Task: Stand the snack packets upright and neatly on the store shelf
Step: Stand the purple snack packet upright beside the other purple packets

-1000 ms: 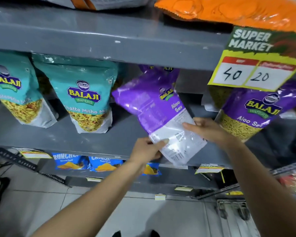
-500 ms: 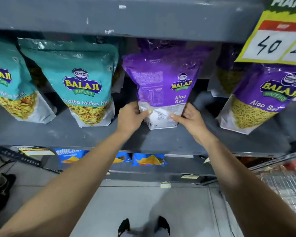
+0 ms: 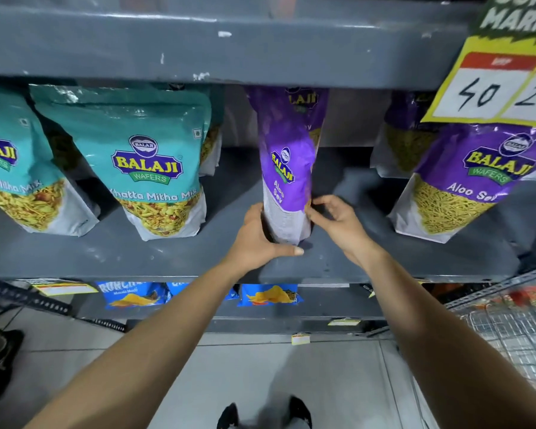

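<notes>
A purple Aloo Sev packet [image 3: 287, 168] stands upright on the grey shelf [image 3: 167, 258], turned so its narrow side faces me. My left hand [image 3: 257, 239] wraps the packet's lower left edge, thumb along the shelf in front of its base. My right hand [image 3: 338, 221] pinches its lower right edge with the fingertips. Another purple Aloo Sev packet [image 3: 474, 181] leans at the right. Two teal Khatta Mitha Mix packets [image 3: 149, 159] [image 3: 16, 168] stand at the left. More purple packets [image 3: 406, 140] sit behind, partly hidden.
The shelf above [image 3: 229, 48] overhangs the packet tops. A yellow price sign [image 3: 495, 85] hangs at the top right. Blue chip packets [image 3: 133, 294] lie on the lower shelf. A wire basket [image 3: 508, 320] is at the lower right, my shoes [image 3: 263, 413] on the tiled floor.
The purple packet went from tilted off the shelf to upright on it, then turned from facing me to edge-on. Both hands moved with it, staying at its base.
</notes>
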A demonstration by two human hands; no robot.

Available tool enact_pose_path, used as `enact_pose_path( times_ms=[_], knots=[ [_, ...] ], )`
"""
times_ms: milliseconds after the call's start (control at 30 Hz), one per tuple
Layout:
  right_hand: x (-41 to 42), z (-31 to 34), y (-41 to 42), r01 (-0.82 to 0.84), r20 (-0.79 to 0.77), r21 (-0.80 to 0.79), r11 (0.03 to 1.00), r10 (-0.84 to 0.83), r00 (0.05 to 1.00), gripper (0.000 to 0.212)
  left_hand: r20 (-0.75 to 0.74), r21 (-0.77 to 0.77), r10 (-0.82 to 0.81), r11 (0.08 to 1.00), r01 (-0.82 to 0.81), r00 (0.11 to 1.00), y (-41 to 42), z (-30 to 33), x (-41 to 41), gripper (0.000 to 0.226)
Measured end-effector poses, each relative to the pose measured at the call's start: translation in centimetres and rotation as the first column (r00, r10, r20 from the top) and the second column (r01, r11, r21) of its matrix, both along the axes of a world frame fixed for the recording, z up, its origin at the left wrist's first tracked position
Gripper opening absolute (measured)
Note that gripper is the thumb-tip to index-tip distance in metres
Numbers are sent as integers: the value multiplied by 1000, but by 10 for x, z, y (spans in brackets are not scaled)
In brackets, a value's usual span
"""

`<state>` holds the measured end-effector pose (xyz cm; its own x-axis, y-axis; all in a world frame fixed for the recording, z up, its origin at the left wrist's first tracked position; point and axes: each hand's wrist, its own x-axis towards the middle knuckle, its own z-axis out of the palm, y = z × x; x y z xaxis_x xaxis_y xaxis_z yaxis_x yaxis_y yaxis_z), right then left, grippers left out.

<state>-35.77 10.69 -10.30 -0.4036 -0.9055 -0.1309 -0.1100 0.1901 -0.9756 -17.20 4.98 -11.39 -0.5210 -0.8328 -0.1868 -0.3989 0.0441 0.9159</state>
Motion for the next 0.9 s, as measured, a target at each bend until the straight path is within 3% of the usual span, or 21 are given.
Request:
enact_pose_path(
  times_ms=[100, 267, 333, 400, 433, 533, 600, 667, 733, 833, 900],
  knots=[
    [-3, 2, 6, -43, 102, 16, 999, 41, 994, 34, 32, -94, 19, 995, -16, 999, -3, 4, -6, 105],
    [-22, 8, 11, -9, -38, 75, 997, 12, 999, 33, -98, 103, 81, 992, -71, 992, -19, -1, -5, 90],
    [-32, 13, 8, -13, -47, 75, 997, 17, 999, 62, -88, 181, 20, 983, -4, 996, -28, 4, -4, 75],
    [-39, 17, 3, -108, -18, 86, 990, 110, 994, 95, -45, 211, -9, 977, 18, 999, -33, 14, -6, 48],
    [-41, 18, 1, -175, 18, 89, 980, 174, 984, 101, -26, 227, 4, 974, 2, 1000, -34, 20, -7, 36],
    [-35, 23, 2, -279, 46, 77, 957, 276, 960, 74, -27, 265, 49, 964, -40, 998, -36, 32, -8, 24],
    [-33, 29, 5, -254, 62, 57, 965, 251, 966, 67, -88, 256, 3, 966, 20, 996, -34, 38, -2, 34],
    [-33, 40, 6, -229, 199, -18, 973, 228, 953, 75, -226, 272, -46, 956, 108, 973, -33, 49, 6, 52],
    [-30, 63, 0, -135, 287, -148, 980, 173, 942, 65, -414, 268, 25, 959, 96, 910, -34, 69, 11, 48],
    [-27, 108, -14, 75, 404, -381, 921, 94, 910, 24, -615, 215, 158, 976, -28, 772, -40, 106, 5, 18],
    [-28, 129, -19, 166, 483, -466, 869, 92, 871, 33, -669, 203, 207, 975, -93, 714, -41, 117, 0, 14]
  ],
)
